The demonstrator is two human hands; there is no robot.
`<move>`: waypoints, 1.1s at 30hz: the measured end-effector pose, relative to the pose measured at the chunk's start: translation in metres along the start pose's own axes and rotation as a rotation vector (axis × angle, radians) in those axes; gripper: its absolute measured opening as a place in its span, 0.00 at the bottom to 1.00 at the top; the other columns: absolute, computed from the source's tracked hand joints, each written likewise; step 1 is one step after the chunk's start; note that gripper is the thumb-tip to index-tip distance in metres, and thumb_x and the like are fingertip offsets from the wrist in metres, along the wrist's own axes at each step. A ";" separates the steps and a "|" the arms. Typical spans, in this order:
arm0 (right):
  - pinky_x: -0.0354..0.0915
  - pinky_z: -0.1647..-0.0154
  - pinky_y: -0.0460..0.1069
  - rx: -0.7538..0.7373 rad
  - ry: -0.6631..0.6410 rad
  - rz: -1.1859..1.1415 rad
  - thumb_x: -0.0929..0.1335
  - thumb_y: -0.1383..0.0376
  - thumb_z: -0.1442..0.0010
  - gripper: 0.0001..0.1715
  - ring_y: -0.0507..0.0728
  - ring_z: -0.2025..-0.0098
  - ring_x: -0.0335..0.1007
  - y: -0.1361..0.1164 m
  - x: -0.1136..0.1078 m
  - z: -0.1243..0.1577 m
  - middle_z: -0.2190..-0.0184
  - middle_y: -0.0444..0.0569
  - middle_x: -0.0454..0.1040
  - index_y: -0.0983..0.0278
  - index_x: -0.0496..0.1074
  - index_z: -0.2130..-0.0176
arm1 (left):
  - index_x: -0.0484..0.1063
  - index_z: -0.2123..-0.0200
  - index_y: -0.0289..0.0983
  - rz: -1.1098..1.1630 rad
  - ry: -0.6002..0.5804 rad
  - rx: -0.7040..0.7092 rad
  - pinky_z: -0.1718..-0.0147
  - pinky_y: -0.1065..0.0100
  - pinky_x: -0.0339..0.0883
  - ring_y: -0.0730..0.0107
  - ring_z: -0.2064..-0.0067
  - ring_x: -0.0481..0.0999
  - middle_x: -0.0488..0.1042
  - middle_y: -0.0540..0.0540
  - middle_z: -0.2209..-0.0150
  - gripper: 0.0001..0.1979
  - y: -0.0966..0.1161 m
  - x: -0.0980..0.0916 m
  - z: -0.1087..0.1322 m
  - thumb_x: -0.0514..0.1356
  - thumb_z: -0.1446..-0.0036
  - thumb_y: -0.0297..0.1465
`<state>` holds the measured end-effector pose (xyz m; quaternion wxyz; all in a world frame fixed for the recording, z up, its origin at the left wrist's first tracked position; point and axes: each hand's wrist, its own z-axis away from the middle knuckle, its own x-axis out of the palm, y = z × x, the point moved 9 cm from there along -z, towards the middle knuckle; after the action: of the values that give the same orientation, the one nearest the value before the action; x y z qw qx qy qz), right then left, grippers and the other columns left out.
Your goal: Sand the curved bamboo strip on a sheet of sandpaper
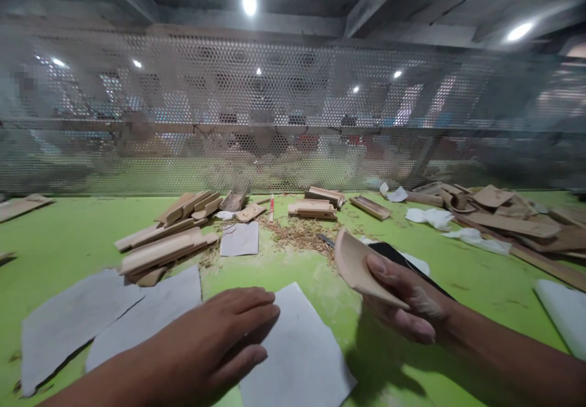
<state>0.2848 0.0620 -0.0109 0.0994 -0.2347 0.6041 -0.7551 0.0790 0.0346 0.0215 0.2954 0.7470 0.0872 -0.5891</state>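
Observation:
My left hand (215,340) lies flat, fingers stretched out, on a grey sheet of sandpaper (302,358) at the near middle of the green table (68,236). My right hand (405,303) is raised a little above the table, fingers wrapped round a curved, pale wooden piece (354,263) that tilts up to the left. Under that hand lies a dark flat object (394,254), partly hidden. Wood shavings (297,233) are scattered just beyond it.
More grey sheets (68,321) lie at the near left, one small sheet (240,239) further back. Piles of wooden strips (169,242) sit left of centre, small stacks (314,208) at the back, and wood pieces with white cloths (476,236) at right. A perforated metal screen (293,108) closes the far edge.

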 end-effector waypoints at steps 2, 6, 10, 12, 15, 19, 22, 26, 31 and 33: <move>0.50 0.94 0.38 0.004 0.045 0.099 0.72 0.37 0.42 0.34 0.44 0.93 0.50 -0.006 0.003 0.000 0.91 0.37 0.64 0.65 0.72 0.70 | 0.66 0.36 0.44 -0.002 0.025 -0.011 0.40 0.59 0.68 0.56 0.40 0.74 0.71 0.43 0.37 0.19 -0.007 0.001 -0.001 0.52 0.27 0.31; 0.61 0.89 0.41 0.029 0.105 0.276 0.78 0.45 0.46 0.36 0.49 0.85 0.69 -0.006 0.007 -0.005 0.69 0.52 0.82 0.66 0.74 0.50 | 0.68 0.38 0.40 0.051 0.043 -0.109 0.41 0.55 0.69 0.54 0.41 0.75 0.72 0.39 0.38 0.18 -0.025 0.004 0.000 0.49 0.25 0.34; 0.58 0.85 0.43 0.001 0.133 0.516 0.75 0.49 0.41 0.24 0.47 0.84 0.62 0.000 0.007 -0.012 0.74 0.46 0.78 0.67 0.79 0.58 | 0.61 0.32 0.38 0.048 -0.014 -0.258 0.41 0.47 0.68 0.45 0.40 0.71 0.69 0.36 0.37 0.30 -0.038 0.011 0.005 0.58 0.30 0.47; 0.63 0.80 0.45 -0.051 0.149 0.661 0.72 0.50 0.37 0.21 0.51 0.78 0.68 -0.002 0.009 -0.014 0.74 0.48 0.78 0.66 0.81 0.60 | 0.57 0.29 0.37 0.024 -0.036 -0.276 0.36 0.41 0.60 0.39 0.34 0.65 0.66 0.34 0.34 0.39 -0.037 0.013 0.006 0.60 0.34 0.53; 0.72 0.59 0.49 -0.141 0.118 0.819 0.69 0.54 0.34 0.21 0.61 0.57 0.79 -0.009 0.020 -0.017 0.58 0.54 0.83 0.64 0.82 0.50 | 0.54 0.27 0.35 0.021 -0.062 -0.316 0.34 0.41 0.56 0.35 0.31 0.59 0.59 0.32 0.29 0.46 -0.039 0.017 0.008 0.62 0.37 0.56; 0.71 0.47 0.53 -0.196 0.015 0.868 0.66 0.55 0.30 0.24 0.64 0.47 0.77 -0.011 0.036 -0.014 0.49 0.54 0.82 0.62 0.78 0.41 | 0.50 0.25 0.37 0.091 -0.116 -0.389 0.33 0.46 0.57 0.39 0.28 0.57 0.47 0.34 0.25 0.45 -0.045 0.023 0.012 0.62 0.36 0.51; 0.72 0.52 0.52 -0.213 -0.086 0.916 0.64 0.56 0.28 0.24 0.62 0.53 0.78 -0.010 0.046 -0.011 0.52 0.52 0.83 0.60 0.77 0.39 | 0.51 0.25 0.39 0.135 -0.163 -0.356 0.32 0.46 0.53 0.40 0.27 0.52 0.44 0.36 0.24 0.44 -0.043 0.025 0.012 0.62 0.35 0.52; 0.71 0.51 0.54 -0.302 -0.013 1.053 0.64 0.59 0.29 0.24 0.64 0.51 0.78 -0.020 0.047 -0.009 0.46 0.53 0.81 0.60 0.76 0.39 | 0.52 0.25 0.42 0.157 -0.173 -0.353 0.32 0.45 0.54 0.39 0.27 0.52 0.42 0.37 0.23 0.42 -0.044 0.024 0.010 0.63 0.35 0.50; 0.71 0.58 0.51 -0.186 -0.067 1.019 0.63 0.57 0.28 0.24 0.62 0.56 0.79 -0.012 0.051 -0.009 0.51 0.51 0.84 0.58 0.77 0.39 | 0.54 0.25 0.40 0.138 -0.177 -0.341 0.32 0.46 0.55 0.38 0.27 0.53 0.44 0.36 0.24 0.43 -0.042 0.024 0.007 0.63 0.35 0.50; 0.71 0.52 0.53 -0.214 0.004 1.023 0.64 0.58 0.29 0.23 0.64 0.50 0.78 -0.017 0.050 -0.006 0.46 0.51 0.81 0.59 0.77 0.40 | 0.52 0.25 0.36 0.068 -0.187 -0.341 0.32 0.44 0.54 0.36 0.27 0.51 0.44 0.34 0.24 0.43 -0.038 0.027 0.008 0.60 0.34 0.51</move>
<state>0.2407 0.0502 0.0156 0.4299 0.0830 0.7155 -0.5444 0.0617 0.0553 -0.0175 0.4443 0.6308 0.1328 -0.6222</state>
